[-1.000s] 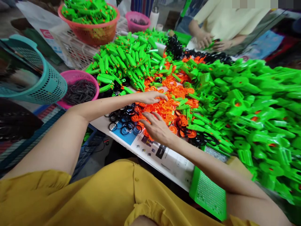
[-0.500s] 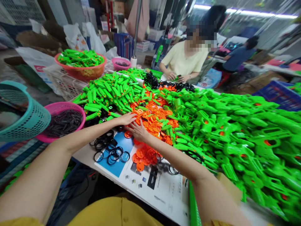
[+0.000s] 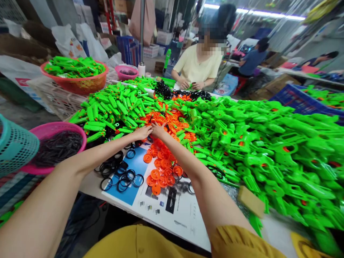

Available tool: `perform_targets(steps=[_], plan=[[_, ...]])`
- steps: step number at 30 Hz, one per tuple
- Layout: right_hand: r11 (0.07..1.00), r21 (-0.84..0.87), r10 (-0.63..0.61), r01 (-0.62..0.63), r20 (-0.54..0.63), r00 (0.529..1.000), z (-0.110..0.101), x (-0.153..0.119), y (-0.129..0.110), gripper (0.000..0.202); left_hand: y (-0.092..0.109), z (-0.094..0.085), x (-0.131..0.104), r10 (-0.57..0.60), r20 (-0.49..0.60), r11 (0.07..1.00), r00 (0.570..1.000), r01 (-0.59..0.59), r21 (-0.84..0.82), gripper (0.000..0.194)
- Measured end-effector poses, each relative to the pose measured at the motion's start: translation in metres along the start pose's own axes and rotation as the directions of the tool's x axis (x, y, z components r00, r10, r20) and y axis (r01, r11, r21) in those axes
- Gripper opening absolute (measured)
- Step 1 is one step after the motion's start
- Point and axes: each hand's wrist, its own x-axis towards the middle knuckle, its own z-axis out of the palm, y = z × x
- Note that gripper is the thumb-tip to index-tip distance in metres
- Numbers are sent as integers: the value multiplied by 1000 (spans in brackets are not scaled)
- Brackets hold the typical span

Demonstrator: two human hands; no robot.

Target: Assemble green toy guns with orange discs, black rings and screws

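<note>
Currently I judge the step in hand to be a two-handed reach into the orange discs [image 3: 166,164], heaped mid-way across the table [image 3: 92,184] between two green piles. The left hand [image 3: 143,132] and the right hand [image 3: 158,130] meet, or nearly meet, at the heap's left side, just beside the green sticks [image 3: 118,107]. I cannot tell whether the fingers pinch a disc or only lie on the heap; they are too small from here to read.

For the next move I think light, low fingers are called for, since the discs look flat and slick and could slide over one another.

Room looks tightest on the right, where green toy parts [image 3: 268,143] crowd up to the discs. On the left, black rings [image 3: 118,165] lie loosely just beside the left forearm [image 3: 102,154], so I would lift that arm before swinging it. The pink basket [image 3: 59,125] sets another limit farther left. My widest room is toward the body, over the printed sheet [image 3: 185,204], though discs and rings lie on its far part. Its near edge ends by the yellow shirt [image 3: 134,243]; I would stop short of it. Across the table, a co-worker's hands [image 3: 197,86] are well apart.
</note>
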Motion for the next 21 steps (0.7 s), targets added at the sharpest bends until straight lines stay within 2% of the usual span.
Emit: perform_targets(steps=[3,5,8,10,12,15,17,21], plan=[[995,73,-67,68,-14,998,-17,-9,16,40,2,-6,-11,-2,14,1000,1000,2,-2,46],[992,109,-53,60,-67,996,-30,-21,39,45,4,-14,-16,-19,31,999,999,17,47,47],[988,125,112,-94,-147,983,-45,-42,85,54,19,-24,-13,-66,36,986,997,60,156,46],[971,115,226,-212,-134,965,-46,-56,115,51,36,-25,-4,-54,24,982,998,49,182,43],[955,96,290,-281,-88,953,-41,-65,134,45,58,-19,10,5,17,982,1000,-8,186,42],[952,69,299,-297,-29,954,-24,-70,142,41,85,-1,33,113,33,977,993,-117,176,46],[953,49,299,-298,-17,954,-14,-69,138,42,92,13,43,152,75,972,986,-163,172,49],[957,20,289,-289,11,957,-9,-71,132,33,79,29,41,155,121,964,980,-177,199,47]])
